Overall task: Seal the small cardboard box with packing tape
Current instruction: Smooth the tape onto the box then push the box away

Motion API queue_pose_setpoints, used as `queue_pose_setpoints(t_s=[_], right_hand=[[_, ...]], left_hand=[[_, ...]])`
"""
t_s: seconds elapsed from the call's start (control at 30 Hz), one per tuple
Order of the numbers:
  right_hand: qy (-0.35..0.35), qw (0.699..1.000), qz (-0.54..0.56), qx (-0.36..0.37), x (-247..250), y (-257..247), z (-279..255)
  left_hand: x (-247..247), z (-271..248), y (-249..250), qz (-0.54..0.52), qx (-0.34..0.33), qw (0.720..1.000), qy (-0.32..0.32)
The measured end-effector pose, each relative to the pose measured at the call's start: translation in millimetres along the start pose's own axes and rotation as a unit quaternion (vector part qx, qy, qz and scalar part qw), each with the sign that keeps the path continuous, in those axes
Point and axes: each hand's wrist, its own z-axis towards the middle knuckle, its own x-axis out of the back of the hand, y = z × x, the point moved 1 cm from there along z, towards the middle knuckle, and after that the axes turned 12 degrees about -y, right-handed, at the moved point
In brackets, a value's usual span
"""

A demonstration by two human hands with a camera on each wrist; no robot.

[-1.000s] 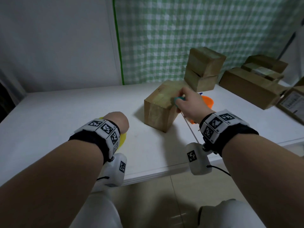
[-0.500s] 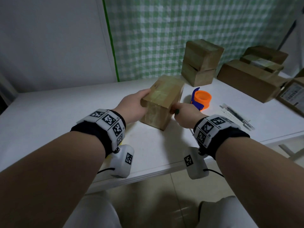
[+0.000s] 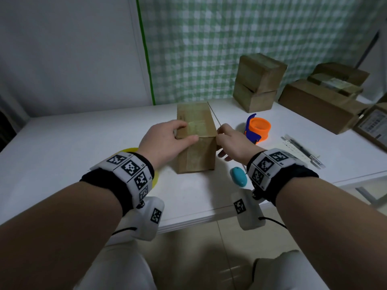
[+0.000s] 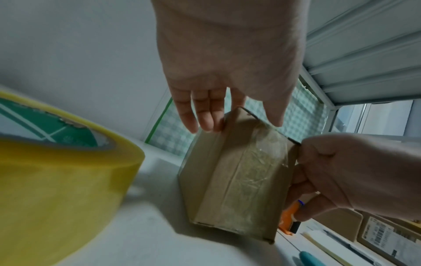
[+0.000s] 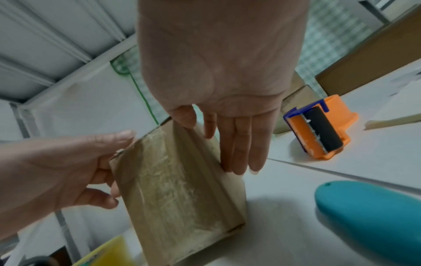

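Note:
The small cardboard box (image 3: pixel 195 141) stands on the white table (image 3: pixel 62 147), with a strip of clear tape over its top and down its near face. My left hand (image 3: pixel 178 135) grips the box's near left top corner, thumb along the front edge and fingers down the left side (image 4: pixel 205 115). My right hand (image 3: pixel 225 137) lies against the right side with straight fingers (image 5: pixel 241 149), thumb at the top corner. The yellow tape roll (image 4: pixel 56 171) sits on the table under my left wrist.
A teal cutter (image 3: pixel 238 176) lies on the table just right of the box, below my right wrist. An orange and blue tape dispenser (image 3: pixel 258 128) stands further right, with a pen (image 3: pixel 301 149) beyond. Stacked cardboard boxes (image 3: pixel 257 82) and larger cartons (image 3: pixel 318 105) fill the back right.
My left hand left the tape roll and took hold of the box. The box was turned square to me. The teal cutter went from my right hand onto the table.

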Motion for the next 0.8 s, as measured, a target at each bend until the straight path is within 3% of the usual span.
queue_pose_setpoints(t_s=[0.27,0.4,0.6,0.8], right_hand=[[0.011,0.997,0.039,0.067,0,-7,-8],[0.033,0.995,-0.008,0.090,2,-3,-2],[0.076,0.989,-0.011,0.127,-3,8,9],[0.077,0.988,-0.009,0.137,-3,11,9]], left_hand=[[-4,5,-1,0.132,-0.006,0.991,-0.019],[-6,6,-1,0.138,-0.018,0.989,-0.040],[-13,11,-9,0.156,-0.018,0.987,-0.032],[-24,7,-16,0.205,-0.016,0.979,-0.006]])
